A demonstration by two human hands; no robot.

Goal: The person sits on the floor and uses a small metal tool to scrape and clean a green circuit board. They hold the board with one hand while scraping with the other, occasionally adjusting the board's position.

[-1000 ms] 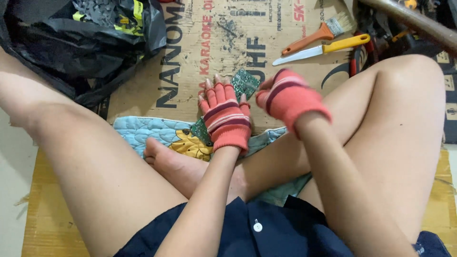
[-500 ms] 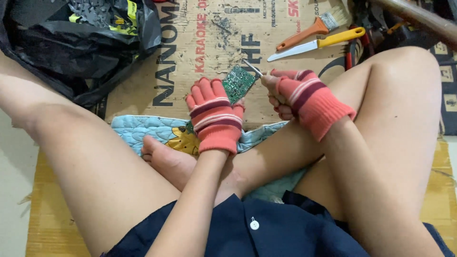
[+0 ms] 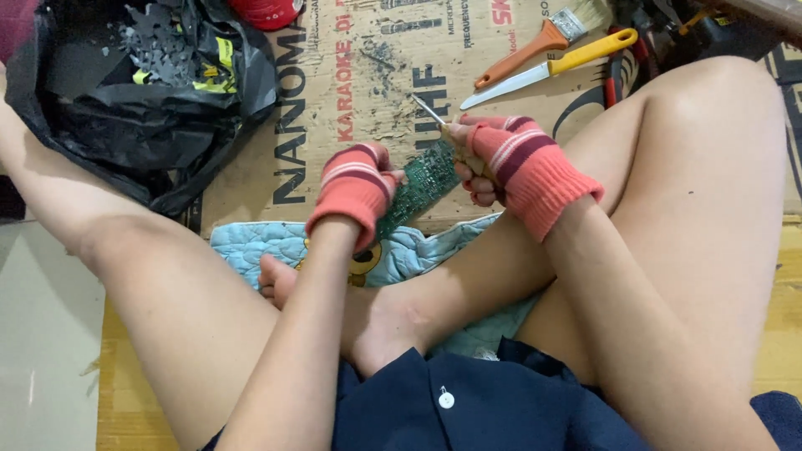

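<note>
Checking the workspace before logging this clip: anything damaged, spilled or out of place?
Grey debris is scattered on the cardboard sheet beyond the green circuit board. The left hand holds the board; the right hand holds a thin metal tool. A black bag gapes open, with broken grey scraps inside. Nothing else stands out.

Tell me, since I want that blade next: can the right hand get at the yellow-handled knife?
Probably not at once: the right hand is shut on a thin metal tool. The yellow-handled knife lies uncovered on the cardboard just beyond it.
</note>
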